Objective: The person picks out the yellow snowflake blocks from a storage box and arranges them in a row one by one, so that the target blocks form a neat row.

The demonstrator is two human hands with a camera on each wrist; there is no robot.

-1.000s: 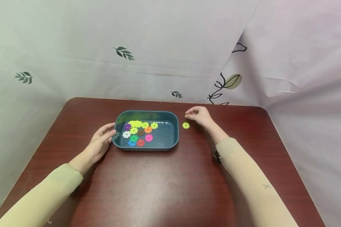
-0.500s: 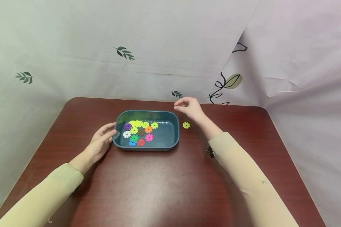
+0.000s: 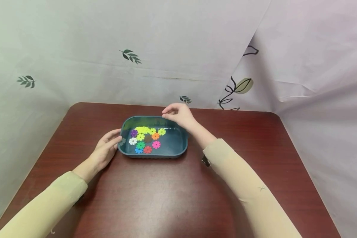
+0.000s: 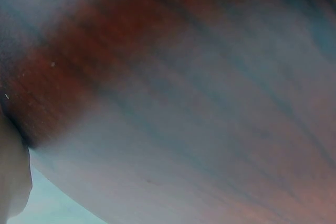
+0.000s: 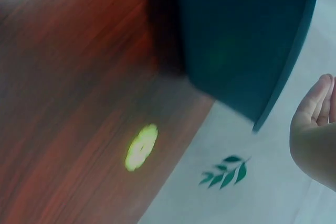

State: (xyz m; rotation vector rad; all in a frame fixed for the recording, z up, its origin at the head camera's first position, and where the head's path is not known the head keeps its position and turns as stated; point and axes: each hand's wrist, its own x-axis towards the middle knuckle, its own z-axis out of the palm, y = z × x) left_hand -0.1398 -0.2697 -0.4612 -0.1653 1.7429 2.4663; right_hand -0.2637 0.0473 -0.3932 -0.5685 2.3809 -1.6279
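A dark teal plastic tray (image 3: 153, 156) stands on the table, holding several notched, flower-shaped plastic discs (image 3: 156, 144) in yellow, orange, purple, white, green, blue, red, pink and brown. My left hand (image 3: 105, 150) grips the tray's left side, thumb at the rim. Over the tray's back right corner hovers my right hand (image 3: 180, 115), fingers loosely bent, with nothing visible between them. A single yellow disc (image 5: 141, 148) lies on the table outside the tray. It shows in the right wrist view; in the head view my right forearm covers it.
The reddish-brown wooden table (image 3: 154, 191) has rounded back corners. A pale cloth (image 3: 92, 59) with leaf prints hangs behind it and along the sides. Most of the left wrist view is blurred tabletop.
My right hand has moved left, from beside the loose yellow disc to above the tray's back right part. My left hand and the tray have stayed put.
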